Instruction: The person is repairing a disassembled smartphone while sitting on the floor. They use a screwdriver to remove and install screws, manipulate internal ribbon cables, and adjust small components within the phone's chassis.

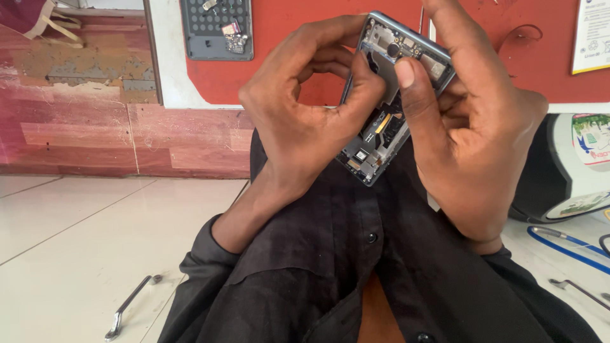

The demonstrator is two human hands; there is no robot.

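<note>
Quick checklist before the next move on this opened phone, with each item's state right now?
1. Opened phone held by both hands: ok.
2. Left hand thumb pressed on the exposed internals: ok.
3. Right hand supporting the frame's far edge, thumb on top: ok.
4. Phone resting on a surface: not ok, held in the air above the lap.
5. Loose parts kept on the grey tray: ok.
6. Internal connectors seated: cannot tell.

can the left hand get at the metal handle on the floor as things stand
Probably not straight away. The left hand is up on the opened phone, gripping it together with the right hand. The handle lies low on the tiles beside the left sleeve, with nothing over it.
</note>
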